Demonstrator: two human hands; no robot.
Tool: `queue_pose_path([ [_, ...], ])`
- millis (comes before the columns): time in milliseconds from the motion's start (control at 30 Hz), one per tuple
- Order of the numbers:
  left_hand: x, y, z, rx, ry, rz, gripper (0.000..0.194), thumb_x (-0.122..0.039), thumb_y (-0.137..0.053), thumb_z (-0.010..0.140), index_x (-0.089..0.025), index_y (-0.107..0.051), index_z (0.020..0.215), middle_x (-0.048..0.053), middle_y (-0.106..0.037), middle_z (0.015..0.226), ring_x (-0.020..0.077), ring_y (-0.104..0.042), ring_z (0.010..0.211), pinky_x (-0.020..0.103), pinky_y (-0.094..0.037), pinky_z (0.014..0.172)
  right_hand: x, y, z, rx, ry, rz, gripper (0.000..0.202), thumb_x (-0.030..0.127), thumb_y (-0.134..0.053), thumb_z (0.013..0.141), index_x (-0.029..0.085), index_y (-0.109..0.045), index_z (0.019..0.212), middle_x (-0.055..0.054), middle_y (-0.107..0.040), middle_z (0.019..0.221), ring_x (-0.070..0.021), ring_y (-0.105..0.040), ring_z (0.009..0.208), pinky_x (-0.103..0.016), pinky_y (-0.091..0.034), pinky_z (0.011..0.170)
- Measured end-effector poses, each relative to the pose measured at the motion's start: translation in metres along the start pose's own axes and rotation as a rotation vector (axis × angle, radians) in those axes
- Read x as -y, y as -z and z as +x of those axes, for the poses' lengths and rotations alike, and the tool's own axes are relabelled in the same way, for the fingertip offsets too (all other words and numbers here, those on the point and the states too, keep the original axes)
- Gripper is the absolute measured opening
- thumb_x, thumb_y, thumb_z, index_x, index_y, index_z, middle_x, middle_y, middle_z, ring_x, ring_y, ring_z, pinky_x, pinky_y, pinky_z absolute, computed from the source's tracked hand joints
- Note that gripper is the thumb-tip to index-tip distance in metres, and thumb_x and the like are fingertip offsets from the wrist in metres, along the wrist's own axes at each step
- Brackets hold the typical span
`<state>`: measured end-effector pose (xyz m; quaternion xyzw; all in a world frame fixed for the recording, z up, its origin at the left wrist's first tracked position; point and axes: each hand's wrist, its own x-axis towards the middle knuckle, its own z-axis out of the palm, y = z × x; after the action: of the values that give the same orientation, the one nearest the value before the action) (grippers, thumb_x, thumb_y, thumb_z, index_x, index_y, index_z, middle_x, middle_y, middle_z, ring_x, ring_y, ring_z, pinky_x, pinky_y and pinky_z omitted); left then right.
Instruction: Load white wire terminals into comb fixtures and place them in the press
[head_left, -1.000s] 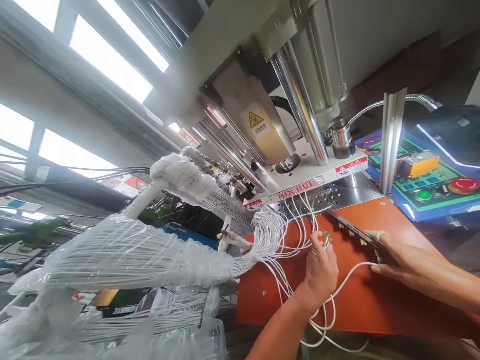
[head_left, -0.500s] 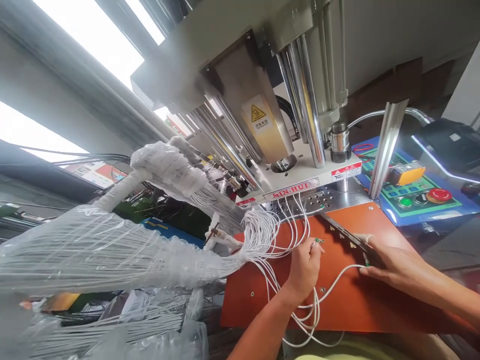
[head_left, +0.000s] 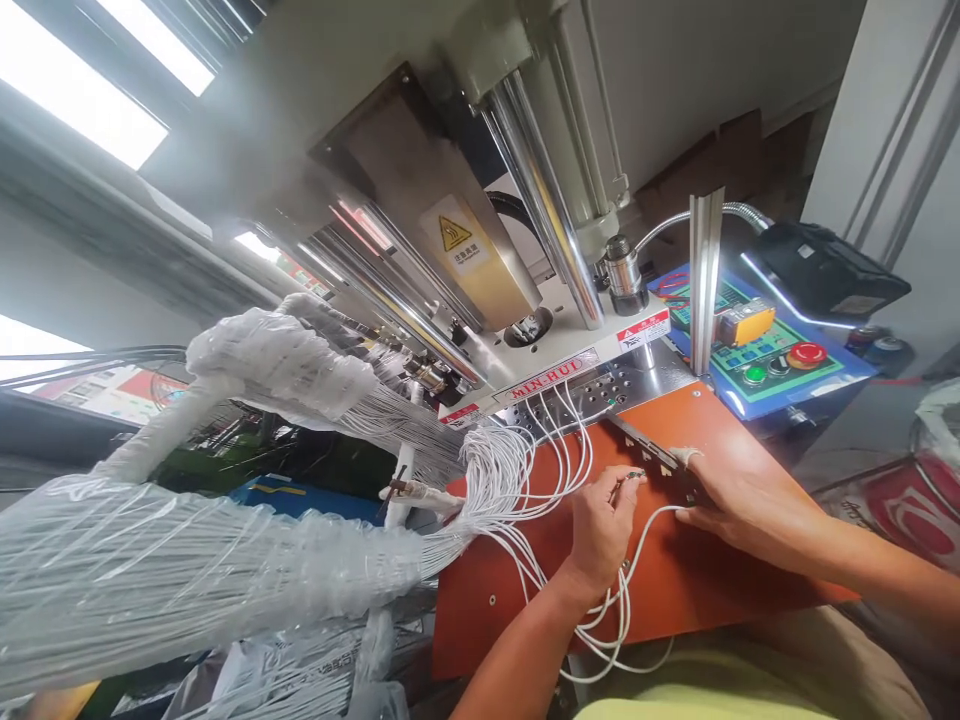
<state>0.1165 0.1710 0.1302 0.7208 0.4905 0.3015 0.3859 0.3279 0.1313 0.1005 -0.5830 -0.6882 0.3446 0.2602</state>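
Note:
My left hand pinches the green-tipped end of a thin white wire over an orange work plate. Several more white wires loop under that wrist and hang off the plate's front edge. My right hand rests on a dark jig strip with small slots, its taped fingertip pressing the strip near the wire end. A thick bundle of white wires fans onto the plate from the left.
A press machine with chrome columns and a yellow warning label stands behind the plate. A control panel with green and red buttons sits at right. Plastic-wrapped wire bundles fill the left side.
The camera has swung right and down. My left hand moved the wire end toward the jig strip, and my right hand slid left along the strip to meet it.

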Motion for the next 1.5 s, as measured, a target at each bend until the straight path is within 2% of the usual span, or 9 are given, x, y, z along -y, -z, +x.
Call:
queue_pose_path([
  [133,0.0,-0.003,0.002,0.067,-0.05,0.054,0.015,-0.024,-0.061,0.092,-0.021,-0.074,0.098,0.004,-0.076,0.094,0.0157,-0.068,0.082,0.026,-0.051,0.082,0.006,-0.002,0.0,0.065,-0.029,0.059,0.041,0.044,-0.055,0.09,0.03,-0.045,0.127,-0.003,-0.066,0.123,-0.0241,-0.065,0.109,-0.035,-0.053,0.09],
  [300,0.009,-0.009,0.003,0.142,-0.084,0.078,0.014,-0.026,-0.063,0.091,-0.021,-0.075,0.096,0.005,-0.075,0.09,0.0162,-0.066,0.078,0.026,-0.052,0.079,0.003,-0.008,0.0,0.032,-0.088,0.038,0.044,0.044,-0.055,0.088,0.029,-0.045,0.127,-0.006,-0.07,0.11,-0.0285,-0.069,0.095,-0.039,-0.055,0.079],
  [400,0.011,-0.011,0.004,0.158,-0.092,0.089,0.014,-0.025,-0.062,0.091,-0.021,-0.074,0.096,0.006,-0.075,0.09,0.0165,-0.067,0.079,0.027,-0.053,0.081,-0.001,-0.011,0.001,-0.015,-0.06,0.059,0.043,0.042,-0.058,0.086,0.03,-0.048,0.126,-0.006,-0.071,0.109,-0.0292,-0.069,0.094,-0.04,-0.056,0.079],
  [567,0.014,-0.013,0.005,0.158,-0.155,0.097,0.015,-0.022,-0.06,0.092,-0.021,-0.073,0.1,0.006,-0.076,0.099,0.0172,-0.069,0.089,0.029,-0.054,0.088,-0.005,-0.013,0.002,0.008,-0.026,0.071,0.038,0.044,-0.057,0.088,0.027,-0.048,0.12,-0.007,-0.069,0.114,-0.0272,-0.068,0.095,-0.037,-0.055,0.078],
  [767,0.024,-0.02,0.003,0.062,-0.229,0.054,0.013,-0.021,-0.063,0.09,-0.02,-0.073,0.099,0.005,-0.077,0.095,0.0149,-0.071,0.082,0.025,-0.057,0.081,-0.015,-0.018,0.004,0.001,0.024,0.076,0.049,0.047,-0.053,0.093,0.028,-0.038,0.136,-0.009,-0.063,0.126,-0.0271,-0.066,0.103,-0.038,-0.055,0.081],
  [867,0.027,-0.025,0.002,-0.014,-0.227,-0.023,0.012,-0.019,-0.066,0.088,-0.019,-0.073,0.097,0.004,-0.077,0.09,0.0127,-0.07,0.071,0.023,-0.058,0.072,-0.023,-0.023,0.006,-0.047,0.07,0.113,0.051,0.049,-0.056,0.092,0.028,-0.04,0.136,-0.008,-0.065,0.122,-0.0278,-0.066,0.101,-0.04,-0.055,0.082],
  [1000,0.027,-0.028,0.002,-0.015,-0.189,-0.084,0.011,-0.019,-0.067,0.088,-0.018,-0.073,0.097,0.003,-0.077,0.085,0.0106,-0.069,0.061,0.02,-0.058,0.063,-0.026,-0.025,0.006,-0.045,0.086,0.148,0.047,0.05,-0.057,0.091,0.029,-0.046,0.131,-0.006,-0.068,0.113,-0.0266,-0.068,0.093,-0.039,-0.056,0.081],
  [1267,0.027,-0.026,0.002,-0.048,-0.373,0.063,0.014,-0.014,-0.066,0.087,-0.019,-0.073,0.099,0.004,-0.077,0.093,0.0146,-0.071,0.078,0.025,-0.058,0.076,-0.031,-0.033,0.007,-0.115,0.102,0.129,0.044,0.05,-0.056,0.09,0.028,-0.048,0.127,-0.007,-0.068,0.108,-0.0267,-0.067,0.09,-0.041,-0.056,0.081],
  [1500,0.027,-0.03,0.005,-0.068,-0.176,-0.077,0.011,-0.024,-0.07,0.087,-0.018,-0.076,0.093,0.004,-0.077,0.083,0.0129,-0.068,0.066,0.023,-0.056,0.066,-0.028,-0.032,0.007,-0.097,0.085,0.067,0.041,0.043,-0.052,0.091,0.027,-0.048,0.128,-0.007,-0.069,0.099,-0.026,-0.068,0.083,-0.039,-0.056,0.074],
])
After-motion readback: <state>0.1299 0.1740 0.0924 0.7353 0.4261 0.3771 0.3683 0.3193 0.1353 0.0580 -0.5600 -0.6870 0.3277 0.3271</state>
